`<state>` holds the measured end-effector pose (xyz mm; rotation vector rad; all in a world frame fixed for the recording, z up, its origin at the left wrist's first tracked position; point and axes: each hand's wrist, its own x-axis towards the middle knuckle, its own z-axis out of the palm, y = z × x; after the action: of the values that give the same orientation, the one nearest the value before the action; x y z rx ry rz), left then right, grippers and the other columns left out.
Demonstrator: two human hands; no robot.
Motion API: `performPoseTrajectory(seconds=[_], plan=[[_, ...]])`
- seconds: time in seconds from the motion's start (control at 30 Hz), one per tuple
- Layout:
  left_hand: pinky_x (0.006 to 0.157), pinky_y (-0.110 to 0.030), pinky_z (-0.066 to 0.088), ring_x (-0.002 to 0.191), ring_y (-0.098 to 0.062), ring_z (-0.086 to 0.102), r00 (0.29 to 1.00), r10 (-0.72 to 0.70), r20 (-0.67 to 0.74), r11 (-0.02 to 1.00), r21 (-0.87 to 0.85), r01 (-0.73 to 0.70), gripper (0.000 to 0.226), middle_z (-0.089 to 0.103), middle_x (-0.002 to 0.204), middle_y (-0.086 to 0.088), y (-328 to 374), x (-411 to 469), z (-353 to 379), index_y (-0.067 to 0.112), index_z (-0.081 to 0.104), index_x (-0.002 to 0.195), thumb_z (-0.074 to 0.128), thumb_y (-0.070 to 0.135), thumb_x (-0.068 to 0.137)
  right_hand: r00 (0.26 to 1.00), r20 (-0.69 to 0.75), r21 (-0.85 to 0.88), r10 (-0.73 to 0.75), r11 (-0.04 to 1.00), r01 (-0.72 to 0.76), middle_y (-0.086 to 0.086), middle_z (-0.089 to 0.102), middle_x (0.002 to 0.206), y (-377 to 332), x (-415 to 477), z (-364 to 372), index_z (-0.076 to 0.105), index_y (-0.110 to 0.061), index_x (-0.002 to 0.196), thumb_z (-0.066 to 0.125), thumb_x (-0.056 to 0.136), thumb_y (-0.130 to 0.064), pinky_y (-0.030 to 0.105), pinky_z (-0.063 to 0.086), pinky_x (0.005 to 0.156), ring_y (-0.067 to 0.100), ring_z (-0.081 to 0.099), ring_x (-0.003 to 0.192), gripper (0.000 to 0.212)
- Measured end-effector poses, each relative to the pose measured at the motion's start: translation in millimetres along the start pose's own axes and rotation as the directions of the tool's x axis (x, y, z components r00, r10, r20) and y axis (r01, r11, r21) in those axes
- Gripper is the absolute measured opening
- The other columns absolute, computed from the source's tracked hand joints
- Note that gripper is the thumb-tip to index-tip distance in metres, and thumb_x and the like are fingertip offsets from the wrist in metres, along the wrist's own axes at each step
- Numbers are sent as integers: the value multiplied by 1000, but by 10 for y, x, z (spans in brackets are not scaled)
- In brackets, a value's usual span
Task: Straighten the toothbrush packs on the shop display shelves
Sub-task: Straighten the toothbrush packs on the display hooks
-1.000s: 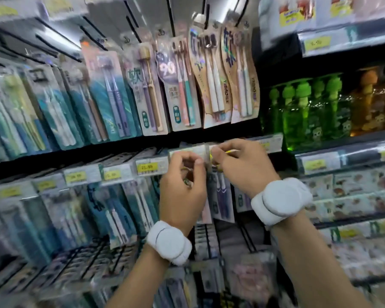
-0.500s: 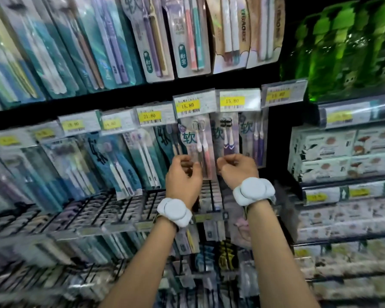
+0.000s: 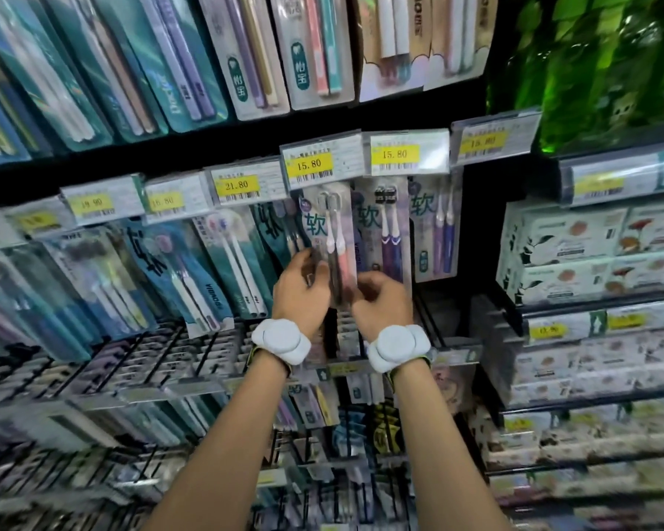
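Note:
A clear toothbrush pack (image 3: pixel 332 239) with a white and a pink brush hangs under a yellow 15.80 price tag (image 3: pixel 310 165) in the middle row. My left hand (image 3: pixel 299 291) grips its lower left edge, fingers curled round it. My right hand (image 3: pixel 380 300) holds the lower right edge of the same pack, fingers bent. To the right hang a pack with purple brushes (image 3: pixel 388 231) and one more pack (image 3: pixel 437 231). Both wrists carry white bands.
Rows of toothbrush packs (image 3: pixel 192 63) fill the hooks above and to the left. Green bottles (image 3: pixel 598 63) stand at the upper right, boxed goods (image 3: pixel 591 247) on shelves to the right. Metal hooks and small packs (image 3: pixel 131 362) jut out below my hands.
My hands dropped from the price tag rail to the lower part of the hanging pack, and my view tilted down and moved closer to the middle row.

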<state>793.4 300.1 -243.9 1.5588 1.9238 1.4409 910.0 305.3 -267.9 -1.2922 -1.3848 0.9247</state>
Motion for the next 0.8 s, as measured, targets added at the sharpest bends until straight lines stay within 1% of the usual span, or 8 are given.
performPoseTrajectory(seconds=[0.07, 0.13, 0.27, 0.43, 0.53, 0.6, 0.7, 0.8], plan=[[101, -34, 48, 119, -26, 61, 1000, -9, -9, 1000, -21, 9, 39, 67, 128, -6, -54, 24, -14, 15, 57, 138, 50, 31, 104, 998, 25, -15, -60, 998, 60, -6, 67, 68, -15, -65, 48, 65, -19, 73, 67, 85, -16, 23, 49, 66, 11, 61, 65, 12], [93, -28, 47, 111, -26, 63, 998, 5, -56, 1000, -28, -7, 34, 69, 120, -5, -80, 24, -39, 14, 61, 134, 48, 27, 105, 993, 32, -37, -112, 993, 114, -8, 59, 59, -55, -146, 99, 57, -20, 66, 66, 88, -28, 22, 40, 57, 5, 50, 55, 26], [83, -18, 39, 100, -15, 59, 986, 20, -166, 1000, 11, -18, 29, 65, 109, 3, -121, 6, -144, 14, 65, 128, 49, 21, 104, 978, 17, -40, -209, 977, 210, -6, 48, 50, -130, -239, 192, 46, -22, 57, 65, 90, -28, 24, 39, 53, 5, 43, 48, 38], [82, -20, 49, 93, -17, 65, 976, 41, -212, 998, -45, -51, 22, 71, 100, -2, -178, 8, -202, 10, 68, 118, 57, 20, 101, 986, 14, 4, -164, 987, 164, 1, 66, 66, -122, -243, 235, 64, -12, 75, 64, 91, -30, 34, 51, 62, 23, 58, 64, 24], [77, -23, 54, 82, -13, 66, 968, 62, -241, 993, -84, -85, 11, 70, 88, 4, -191, -32, -171, 15, 68, 104, 63, 22, 98, 999, -5, 44, -47, 998, 47, -3, 73, 86, -98, -231, 209, 67, -20, 99, 65, 91, -30, 31, 53, 75, 19, 66, 81, 13], [74, -25, 54, 80, -12, 66, 968, 73, -239, 989, -105, -100, 7, 70, 85, 3, -196, -79, -130, 17, 65, 97, 66, 24, 96, 999, -48, 82, 12, 997, -8, -10, 68, 89, -61, -205, 172, 61, -24, 110, 68, 90, -29, 30, 53, 81, 15, 65, 87, 22], [70, -22, 53, 74, -7, 63, 976, 78, -203, 987, -126, -105, 8, 67, 82, 3, -178, -162, -57, 20, 61, 93, 66, 24, 96, 996, -92, 103, -5, 995, 15, -13, 65, 91, -12, -184, 105, 59, -24, 113, 71, 88, -31, 24, 49, 80, 8, 61, 83, 29], [69, -18, 51, 72, -5, 60, 978, 86, -192, 983, -145, -115, 8, 65, 80, 4, -174, -195, -22, 22, 59, 92, 66, 22, 97, 994, -106, 108, -20, 994, 31, -13, 68, 92, 18, -168, 84, 63, -24, 111, 73, 87, -29, 28, 54, 83, 9, 64, 85, 27]])
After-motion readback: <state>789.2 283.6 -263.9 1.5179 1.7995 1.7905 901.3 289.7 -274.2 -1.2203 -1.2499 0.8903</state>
